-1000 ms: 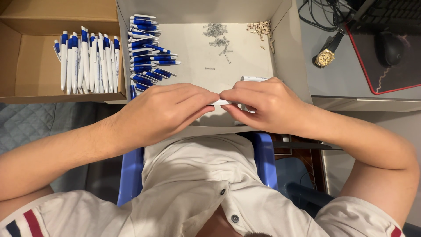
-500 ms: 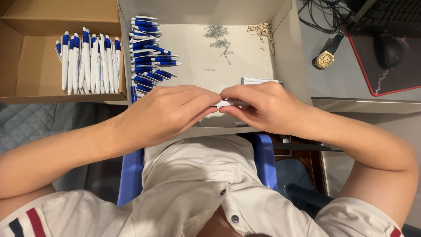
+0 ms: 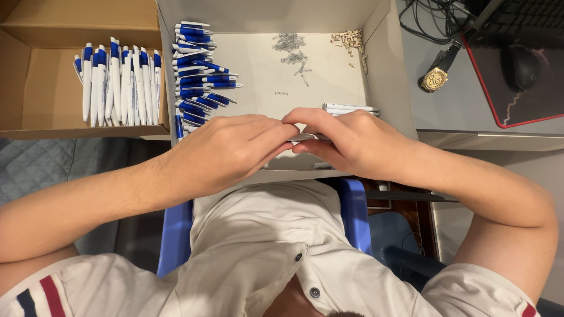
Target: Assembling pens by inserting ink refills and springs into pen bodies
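Hardly anything is shifting since the earlier frames: both hands are staying joined over the white tray's [image 3: 376, 76] near edge. Left hand [image 3: 226, 154] and right hand [image 3: 352, 144] are pinching, fingertips closed, a slim pale pen part [image 3: 305, 137] between them. Judgement: keeping both ends aligned and pressing straight should seat it cleanly. Small springs [image 3: 291, 50] are lying further back.

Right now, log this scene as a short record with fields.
left hand: pinching a thin white pen part, fingertips meeting the other hand
right hand: gripping the same part
white box: blue-and-white pen pieces at one side, small springs and tan bits at the back
brown box: row of assembled pens
desk: gold wristwatch, mouse
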